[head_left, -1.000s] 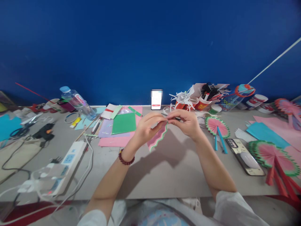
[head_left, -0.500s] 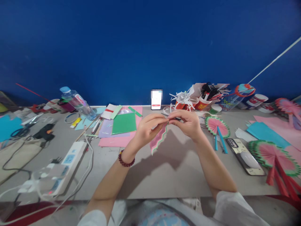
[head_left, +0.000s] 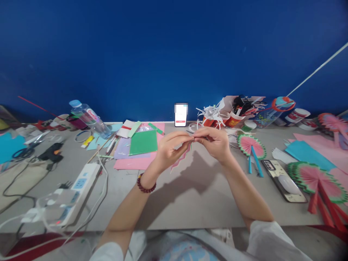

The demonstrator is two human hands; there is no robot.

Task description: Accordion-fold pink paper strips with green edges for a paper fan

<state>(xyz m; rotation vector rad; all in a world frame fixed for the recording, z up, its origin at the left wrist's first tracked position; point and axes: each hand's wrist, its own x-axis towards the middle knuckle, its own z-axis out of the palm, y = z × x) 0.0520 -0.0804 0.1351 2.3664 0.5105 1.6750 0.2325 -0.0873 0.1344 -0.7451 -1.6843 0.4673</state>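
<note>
A pleated pink paper (head_left: pixel 180 160) with a green-and-white zigzag edge hangs below my fingers over the middle of the table. My left hand (head_left: pixel 172 146), a beaded bracelet at its wrist, pinches the paper near its upper end. Fingertip to fingertip with it, my right hand (head_left: pixel 216 143) is closed in a pinch at that same end. Most of the paper is hidden behind my left hand. To the right of my right hand lies a watermelon-patterned paper fan (head_left: pixel 250 145) with blue handles.
A lit phone (head_left: pixel 181 115) leans against the blue wall. Left are a green sheet (head_left: pixel 143 142), a tilted plastic bottle (head_left: pixel 91 117) and a power strip (head_left: pixel 81 188) with cables. Right are paper cups (head_left: pixel 233 119), another phone (head_left: pixel 284 181) and more watermelon fans (head_left: pixel 318 181).
The pleated paper has turned and swung left, so less of its pink face shows below my left hand. Both hands keep pinching at nearly the same spot.
</note>
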